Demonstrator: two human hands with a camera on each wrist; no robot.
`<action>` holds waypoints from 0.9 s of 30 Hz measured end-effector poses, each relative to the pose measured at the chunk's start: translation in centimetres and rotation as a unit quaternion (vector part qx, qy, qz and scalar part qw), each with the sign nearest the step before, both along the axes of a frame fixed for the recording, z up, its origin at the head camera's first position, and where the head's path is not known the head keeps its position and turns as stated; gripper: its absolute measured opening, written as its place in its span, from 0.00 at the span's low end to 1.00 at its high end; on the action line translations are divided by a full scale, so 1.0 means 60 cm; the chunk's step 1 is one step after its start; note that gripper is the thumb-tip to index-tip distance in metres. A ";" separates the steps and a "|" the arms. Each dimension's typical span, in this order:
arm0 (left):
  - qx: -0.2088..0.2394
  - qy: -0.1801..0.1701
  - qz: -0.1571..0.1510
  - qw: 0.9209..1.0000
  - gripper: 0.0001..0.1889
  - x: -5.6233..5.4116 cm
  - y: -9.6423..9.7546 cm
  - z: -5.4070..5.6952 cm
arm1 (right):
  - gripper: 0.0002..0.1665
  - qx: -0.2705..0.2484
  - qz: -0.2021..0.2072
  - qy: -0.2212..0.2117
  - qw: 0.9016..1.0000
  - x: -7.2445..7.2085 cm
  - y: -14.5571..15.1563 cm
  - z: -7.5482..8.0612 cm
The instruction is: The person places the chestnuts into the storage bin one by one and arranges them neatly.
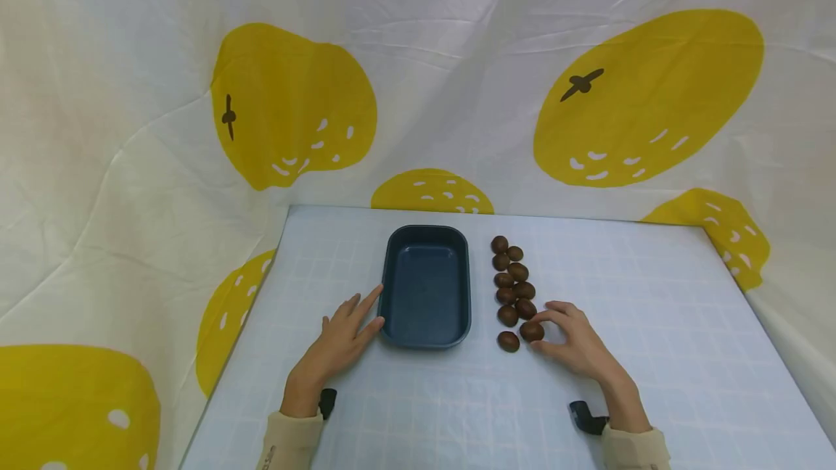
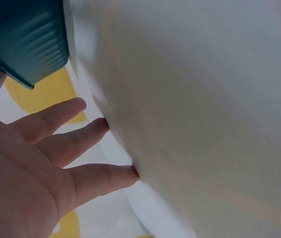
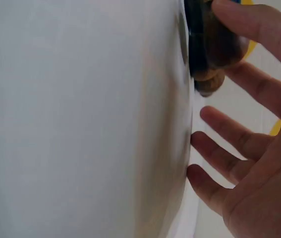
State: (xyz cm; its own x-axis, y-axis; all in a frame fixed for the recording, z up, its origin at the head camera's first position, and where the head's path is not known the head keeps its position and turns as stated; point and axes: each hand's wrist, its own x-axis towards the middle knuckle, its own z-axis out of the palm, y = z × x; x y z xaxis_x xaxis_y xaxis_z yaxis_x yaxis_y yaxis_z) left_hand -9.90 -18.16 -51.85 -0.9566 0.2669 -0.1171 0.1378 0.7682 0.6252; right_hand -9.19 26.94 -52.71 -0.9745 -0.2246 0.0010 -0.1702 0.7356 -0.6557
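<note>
Brown chestnuts lie in two rough columns to the right of a dark blue rectangular tray. My right hand pinches the nearest chestnut of the right column between thumb and index finger. That chestnut also shows in the right wrist view, with the other fingers spread below it. Another chestnut lies just left of the pinched one. At the tray's left side, my left hand has its fingers spread, touching the rim. In the left wrist view, other fingertips of the left hand rest on the tabletop.
A white table covering with a faint grid lies under everything. Behind and to the left hangs a pale cloth printed with large yellow fruit. Dark wrist-worn devices sit by both cuffs. The tray's floor shows bare.
</note>
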 end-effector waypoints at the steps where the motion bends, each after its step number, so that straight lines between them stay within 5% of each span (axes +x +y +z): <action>1: -0.001 0.000 0.000 1.000 0.33 0.000 0.000 0.000 | 0.23 -0.004 0.000 0.001 1.000 -0.001 0.000 0.002; 10: -0.006 0.002 -0.001 1.000 0.33 0.001 0.001 -0.001 | 0.22 -0.051 0.006 0.035 0.998 -0.018 -0.008 0.027; 27: -0.008 0.004 0.002 1.000 0.34 0.003 0.001 -0.002 | 0.20 -0.104 0.073 0.083 0.988 -0.110 -0.102 0.098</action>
